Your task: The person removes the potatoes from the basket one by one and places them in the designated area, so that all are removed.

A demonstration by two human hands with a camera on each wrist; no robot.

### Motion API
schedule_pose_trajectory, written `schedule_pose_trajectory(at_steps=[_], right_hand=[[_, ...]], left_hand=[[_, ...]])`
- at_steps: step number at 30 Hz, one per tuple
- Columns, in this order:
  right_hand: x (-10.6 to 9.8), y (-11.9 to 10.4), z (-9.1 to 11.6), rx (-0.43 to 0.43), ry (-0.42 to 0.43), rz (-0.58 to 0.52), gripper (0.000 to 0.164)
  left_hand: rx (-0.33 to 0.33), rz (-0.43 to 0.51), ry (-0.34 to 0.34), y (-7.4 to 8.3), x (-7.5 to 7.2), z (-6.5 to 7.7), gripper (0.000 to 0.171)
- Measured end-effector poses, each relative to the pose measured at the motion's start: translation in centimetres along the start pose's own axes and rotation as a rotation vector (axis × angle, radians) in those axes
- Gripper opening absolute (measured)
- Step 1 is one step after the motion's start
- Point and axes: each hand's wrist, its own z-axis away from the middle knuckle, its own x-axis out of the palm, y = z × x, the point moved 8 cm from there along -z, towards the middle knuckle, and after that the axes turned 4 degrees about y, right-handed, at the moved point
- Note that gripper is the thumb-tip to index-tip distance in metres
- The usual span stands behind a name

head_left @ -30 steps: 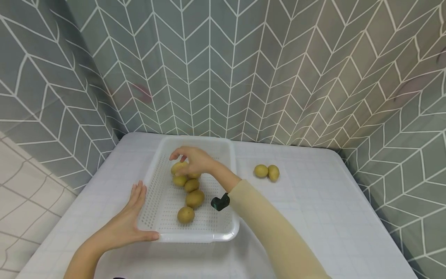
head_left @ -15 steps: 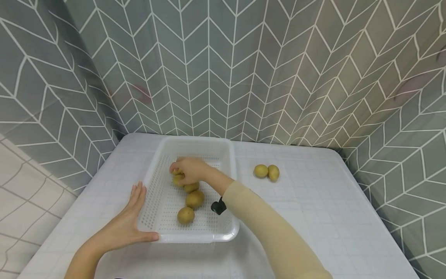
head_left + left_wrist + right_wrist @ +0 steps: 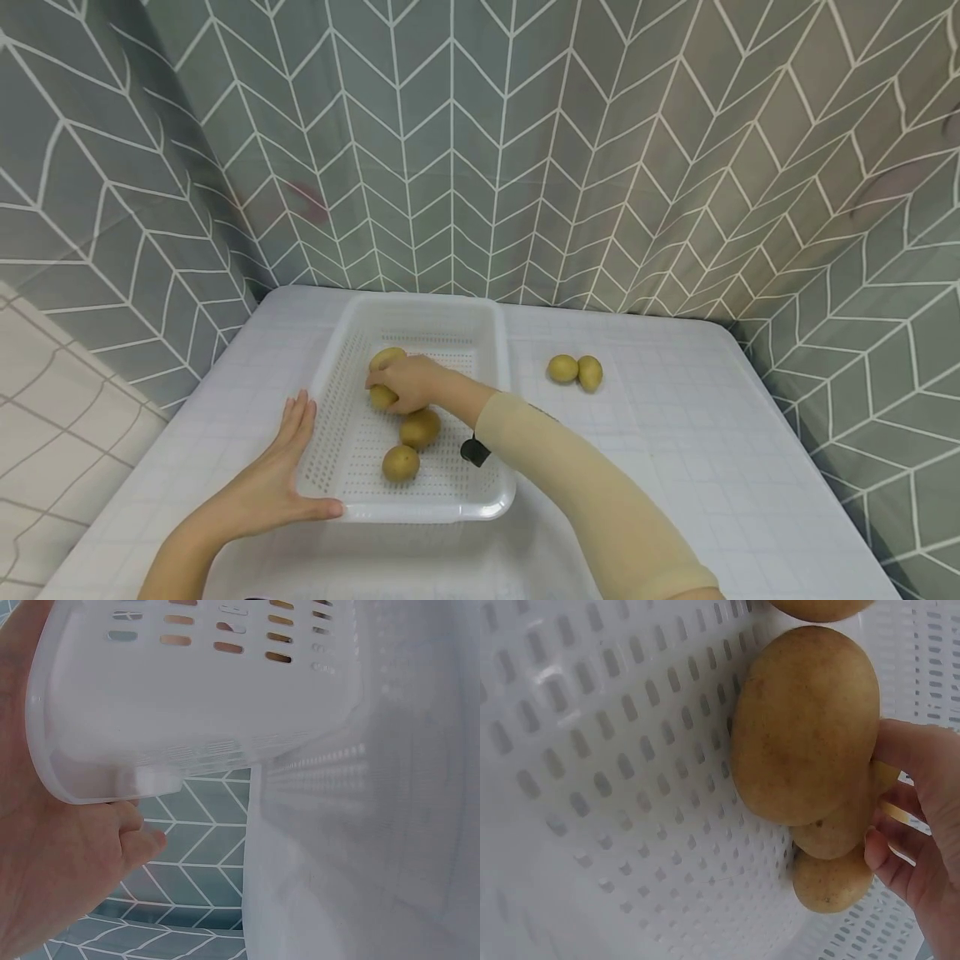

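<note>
A white perforated plastic basket (image 3: pixel 405 510) stands on the table with several potatoes (image 3: pixel 420 427) inside. Fingers extended, my left hand (image 3: pixel 281 479) rests along its outer left side, the thumb at the near left corner. The left wrist view shows that hand (image 3: pixel 67 855) at the basket's rim (image 3: pixel 37 727). Down inside the basket, my right hand (image 3: pixel 411 381) has its fingers bent over the cluster and partly hides it. In the right wrist view a potato (image 3: pixel 832 834) sits between the thumb and fingertips of my right hand (image 3: pixel 930 817), behind a larger potato (image 3: pixel 806 727).
Two potatoes (image 3: pixel 576 372) lie side by side on the white tablecloth (image 3: pixel 675 450), right of the basket. A patterned grey curtain (image 3: pixel 480 167) hangs behind the table and at both sides. A small black device (image 3: pixel 474 451) sits beneath the right wrist.
My right hand has lowered into the basket and shifted toward me along the potatoes, uncovering the farthest one. The left hand and basket have stayed put.
</note>
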Motion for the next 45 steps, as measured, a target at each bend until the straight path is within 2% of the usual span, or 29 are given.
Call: schedule_pose_trajectory(at_steps=[4, 9, 17, 23, 28, 31, 35, 39, 45], right_hand=[[0.1, -0.2, 0.1, -0.020, -0.003, 0.014, 0.048], [-0.6, -0.1, 0.0, -0.008, 0.037, -0.004, 0.048], [-2.2, 0.0, 0.1, 0.010, 0.161, -0.165, 0.047], [-3.3, 0.1, 0.3, 0.019, 0.218, -0.295, 0.050], [-5.1, 0.5, 0.9, 0.030, 0.258, -0.456, 0.051], [-6.8, 0.9, 1.7, 0.032, 0.321, -0.573, 0.048], [-9.1, 1.2, 2.9, -0.020, 0.422, -0.683, 0.049], [-10.8, 1.5, 4.0, -0.049, 0.485, -0.716, 0.053], [-11.8, 1.7, 5.2, -0.033, 0.528, -0.730, 0.052]], left_hand=[[0.000, -0.006, -0.005, 0.1, 0.0, -0.1, 0.135], [0.001, 0.000, -0.004, 0.2, -0.1, -0.2, 0.135], [-0.002, -0.011, 0.005, -0.1, 0.0, 0.0, 0.136], [0.007, -0.009, 0.013, -0.2, 0.0, 0.0, 0.136], [0.009, -0.015, 0.013, -0.2, 0.1, -0.1, 0.136], [0.009, -0.017, 0.012, -0.2, 0.1, -0.1, 0.136], [0.006, -0.011, 0.011, -0.1, 0.1, -0.1, 0.135], [0.003, 0.001, 0.016, 0.0, 0.0, -0.1, 0.135], [0.001, 0.003, 0.018, -0.1, 0.0, -0.1, 0.135]])
